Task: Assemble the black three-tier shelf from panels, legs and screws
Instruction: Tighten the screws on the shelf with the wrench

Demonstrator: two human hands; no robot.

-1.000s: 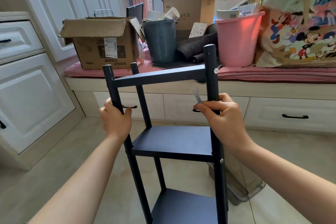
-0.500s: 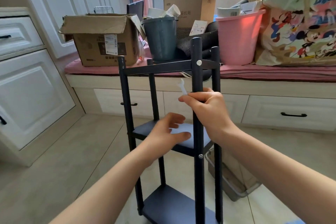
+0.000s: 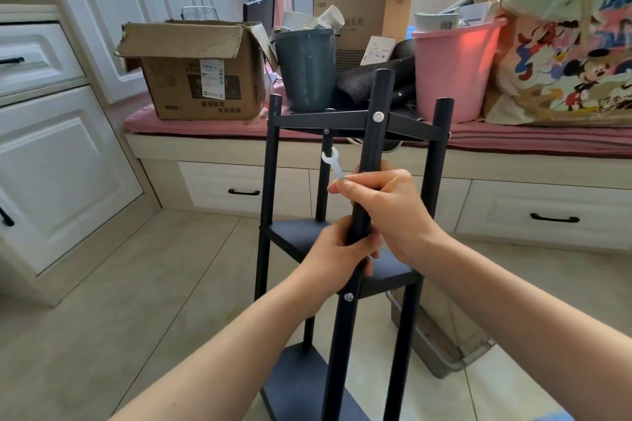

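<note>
On tiled floor (image 3: pixel 102 318), black shelf (image 3: pixel 345 239), cluttered window seat (image 3: pixel 513 142) behind

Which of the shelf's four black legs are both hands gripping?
The nearest black leg, with the silver screw. The left hand grips it below the right hand; the other three stand free.

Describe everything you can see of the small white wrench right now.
The small white wrench is a flat, thin spanner, plastic or light metal by its look. Its open-ended C-shaped jaw points up and left, level with the gap under the top tier; the handle slants down to the right. The right hand pinches its lower end between thumb and forefinger while also gripping the near front leg. The jaw touches no screw; its other end is hidden by the fingers.
</note>
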